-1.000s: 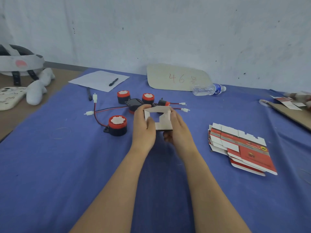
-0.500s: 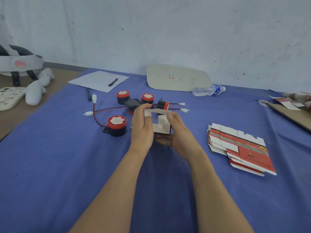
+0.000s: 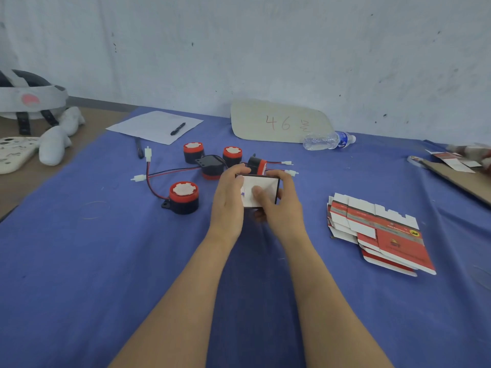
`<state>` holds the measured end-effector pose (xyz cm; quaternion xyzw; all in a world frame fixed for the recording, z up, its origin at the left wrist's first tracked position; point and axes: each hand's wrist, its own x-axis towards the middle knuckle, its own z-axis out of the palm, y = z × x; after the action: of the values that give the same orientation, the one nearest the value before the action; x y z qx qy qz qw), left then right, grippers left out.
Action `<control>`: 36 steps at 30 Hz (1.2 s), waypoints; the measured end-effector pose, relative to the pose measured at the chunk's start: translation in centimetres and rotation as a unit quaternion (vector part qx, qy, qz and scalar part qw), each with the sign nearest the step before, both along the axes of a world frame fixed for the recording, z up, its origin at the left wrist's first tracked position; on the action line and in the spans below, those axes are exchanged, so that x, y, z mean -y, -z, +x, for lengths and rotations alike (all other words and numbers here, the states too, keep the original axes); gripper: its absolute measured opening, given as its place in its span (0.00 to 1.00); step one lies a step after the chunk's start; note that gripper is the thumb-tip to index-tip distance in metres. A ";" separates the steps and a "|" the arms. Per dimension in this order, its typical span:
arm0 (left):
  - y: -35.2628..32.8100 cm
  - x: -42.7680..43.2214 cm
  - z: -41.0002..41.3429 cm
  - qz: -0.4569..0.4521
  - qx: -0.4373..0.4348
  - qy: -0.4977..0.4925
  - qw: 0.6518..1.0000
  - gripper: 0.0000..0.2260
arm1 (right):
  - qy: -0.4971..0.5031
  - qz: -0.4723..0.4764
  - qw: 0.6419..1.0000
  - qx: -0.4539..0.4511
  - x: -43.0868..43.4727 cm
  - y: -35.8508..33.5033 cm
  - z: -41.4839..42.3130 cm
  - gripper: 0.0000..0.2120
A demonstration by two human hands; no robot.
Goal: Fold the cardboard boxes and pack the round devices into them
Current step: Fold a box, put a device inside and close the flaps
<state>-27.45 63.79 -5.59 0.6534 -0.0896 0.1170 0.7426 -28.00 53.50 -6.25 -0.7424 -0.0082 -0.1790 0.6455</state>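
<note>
- Both hands hold a small box (image 3: pixel 261 189) up over the cloth (image 3: pixel 106 261), near the table's middle.
- The left hand (image 3: pixel 228 197) curls its fingers over the box's left edge.
- The right hand (image 3: pixel 281 211) wraps the right side, with its thumb pressed on the white top flap. The flap seems closed, though the thumb hides part of it.
- Red-topped devices (image 3: pixel 232 155) with wires lie just beyond the box, and the nearest one (image 3: pixel 183 196) sits beside the left hand.
- The flat boxes (image 3: pixel 380 232) are stacked well to the right.
- A bottle (image 3: pixel 328 139) lies by the wall.
</note>
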 end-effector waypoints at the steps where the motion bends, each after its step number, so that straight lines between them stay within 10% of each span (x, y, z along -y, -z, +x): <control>1: 0.1 0.1 0.0 0.006 0.006 0.004 1.000 0.12 | 0.012 -0.003 1.000 0.005 -0.1 0.1 0.0 0.13; 11: 0.2 0.3 0.9 0.107 -0.009 -0.101 0.989 0.17 | -0.028 0.056 0.998 0.008 -0.6 -0.4 -0.2 0.09; 19: 0.0 -0.9 0.5 -0.106 -0.105 0.062 0.987 0.13 | -0.030 0.068 0.995 0.059 -0.5 -0.6 0.0 0.11; 36: -0.1 -0.8 0.3 -0.073 -0.048 -0.054 0.995 0.16 | -0.001 0.085 0.993 -0.083 -0.5 -0.3 0.2 0.16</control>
<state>-27.11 64.61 -5.54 0.6058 -0.0093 0.1314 0.7846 -27.79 54.03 -5.97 -0.6971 0.0600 -0.1155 0.7051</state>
